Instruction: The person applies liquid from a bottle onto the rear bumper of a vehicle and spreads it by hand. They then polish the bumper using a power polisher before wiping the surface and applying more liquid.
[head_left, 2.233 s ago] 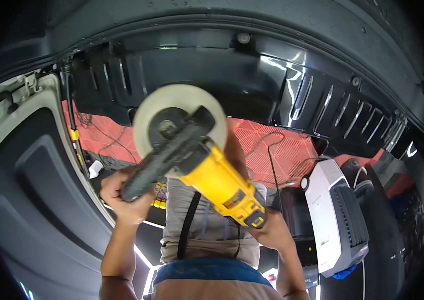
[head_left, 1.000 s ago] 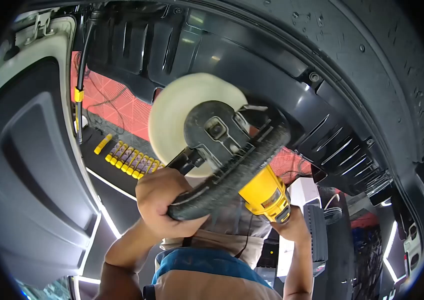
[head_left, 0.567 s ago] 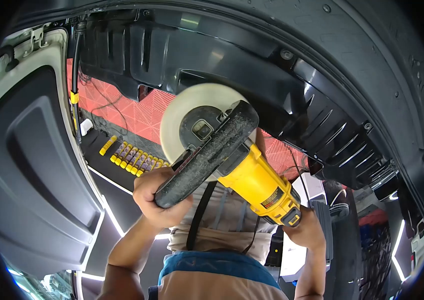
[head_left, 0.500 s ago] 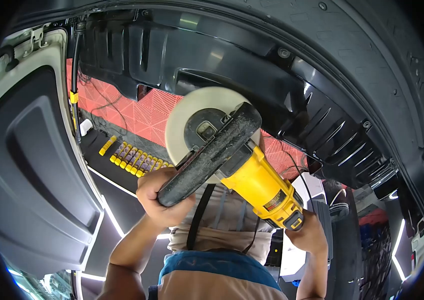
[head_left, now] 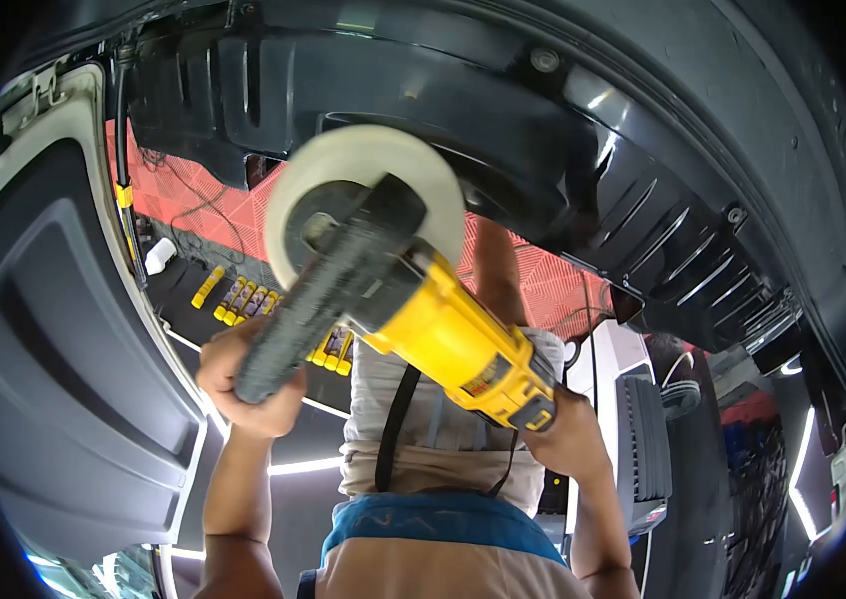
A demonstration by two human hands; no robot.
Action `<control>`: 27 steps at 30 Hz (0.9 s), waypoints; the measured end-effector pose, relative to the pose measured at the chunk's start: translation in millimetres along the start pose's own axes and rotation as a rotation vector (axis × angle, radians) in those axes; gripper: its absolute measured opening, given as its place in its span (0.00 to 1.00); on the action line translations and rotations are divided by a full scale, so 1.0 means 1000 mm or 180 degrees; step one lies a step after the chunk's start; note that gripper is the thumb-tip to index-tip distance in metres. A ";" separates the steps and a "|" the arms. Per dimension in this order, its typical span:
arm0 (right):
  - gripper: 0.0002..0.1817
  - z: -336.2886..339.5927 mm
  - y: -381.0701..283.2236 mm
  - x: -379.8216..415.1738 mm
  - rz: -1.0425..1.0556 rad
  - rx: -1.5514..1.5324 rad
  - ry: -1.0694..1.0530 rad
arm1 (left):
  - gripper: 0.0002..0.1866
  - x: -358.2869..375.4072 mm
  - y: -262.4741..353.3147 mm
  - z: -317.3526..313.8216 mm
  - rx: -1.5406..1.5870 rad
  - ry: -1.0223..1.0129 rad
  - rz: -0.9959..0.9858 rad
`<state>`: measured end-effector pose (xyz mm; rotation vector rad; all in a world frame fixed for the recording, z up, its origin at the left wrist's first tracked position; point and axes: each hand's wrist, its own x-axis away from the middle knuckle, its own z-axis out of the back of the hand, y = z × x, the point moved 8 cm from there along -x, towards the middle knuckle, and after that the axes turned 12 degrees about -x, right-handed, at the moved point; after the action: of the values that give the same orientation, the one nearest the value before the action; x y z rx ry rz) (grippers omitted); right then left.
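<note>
A yellow and black rotary polisher (head_left: 458, 344) with a round cream pad (head_left: 421, 180) is held in front of my body. My left hand (head_left: 219, 374) is wrapped round its black bar handle (head_left: 308, 290) near the lower end. At the rear end of the yellow body my right hand (head_left: 572, 439) is closed, its fingers partly hidden by the tool. The pad's far edge overlaps the glossy black panel (head_left: 533, 130) in this view. Slight blur covers the pad and handle.
A grey-lined open door panel (head_left: 73, 299) stands on the left. Yellow-ended tubes (head_left: 243, 299) lie in a row on the dark floor beside red tiles (head_left: 183, 200). Near the tubes is a white bottle (head_left: 159, 256). A white and grey case (head_left: 637, 429) sits at right.
The polisher has moved left and slightly up in the view, both hands still on it. The view has shifted a little; a bare leg now shows beyond the tool, and more of the case shows.
</note>
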<state>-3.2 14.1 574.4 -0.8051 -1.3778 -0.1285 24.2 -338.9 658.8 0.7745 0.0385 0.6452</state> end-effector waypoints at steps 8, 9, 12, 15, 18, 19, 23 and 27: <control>0.17 0.011 0.000 0.028 -0.0043 0.0033 0.0198 | 0.07 0.017 -0.017 -0.007 0.0235 0.0046 0.0330; 0.17 0.018 0.001 0.037 -0.0034 -0.0165 0.0347 | 0.08 0.019 -0.014 -0.021 0.0662 0.0058 0.0467; 0.18 0.027 0.014 0.059 -0.0284 -0.0208 0.0465 | 0.10 0.012 0.015 -0.047 0.0727 -0.0331 -0.0367; 0.16 0.013 0.028 0.057 0.0077 -0.0484 0.0537 | 0.13 0.010 0.014 -0.054 0.0798 -0.0800 -0.0507; 0.16 -0.009 0.037 0.038 0.0119 -0.0424 0.0533 | 0.13 0.008 0.004 -0.040 0.0568 -0.0607 -0.0749; 0.16 -0.017 0.037 0.029 0.0201 -0.0286 0.0502 | 0.12 0.006 -0.001 -0.031 0.0544 -0.0432 -0.0779; 0.19 -0.058 0.024 -0.016 0.0190 -0.0403 0.0150 | 0.08 -0.010 0.008 0.003 -0.0297 -0.0382 -0.1074; 0.19 -0.090 0.015 -0.031 0.0503 -0.0813 0.0072 | 0.08 -0.009 -0.003 0.032 -0.0953 -0.0314 -0.0747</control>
<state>71.0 -38.2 542.2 -1.1192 -1.2862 -0.1924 26.9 -366.3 677.9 0.5017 -0.0558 0.3775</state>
